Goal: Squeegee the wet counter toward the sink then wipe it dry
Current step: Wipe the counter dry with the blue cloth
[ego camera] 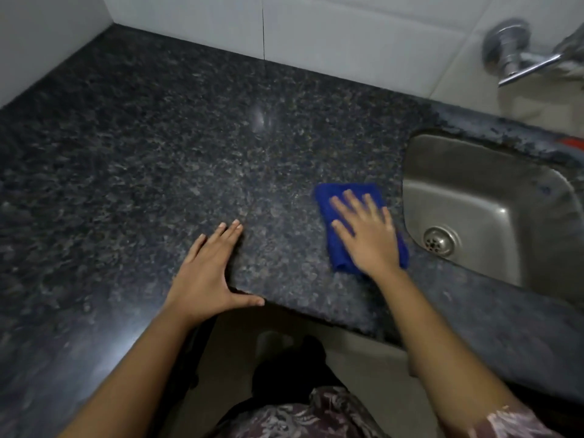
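A: Head view first: what does the desk look like?

B: Dark speckled granite, glossy, with a pale glare patch near the middle. It runs in an L, along the white tiled wall at the back and down the left side. I cannot tell from the surface whether it is wet or dry.

A: And the cloth?

B: A blue cloth, folded into a rough rectangle, lies flat on the desk just beside the left rim of the sink. Its far edge and its left side show past the fingers.

A: How is the grip on it?

B: The right hand lies palm-down on top of the cloth, fingers spread wide and straight. Nothing is pinched; it presses flat rather than clasps. It looks slightly blurred.

A: The other hand?

B: The left hand is also wide, holding nothing. Its fingers rest flat on the desk and the thumb hooks along the front edge at the inner corner. It sits well apart from the cloth.

A: Anything around?

B: The steel sink has a round drain. A chrome tap juts from the wall above it. Bare desk lies between cloth and sink rim.
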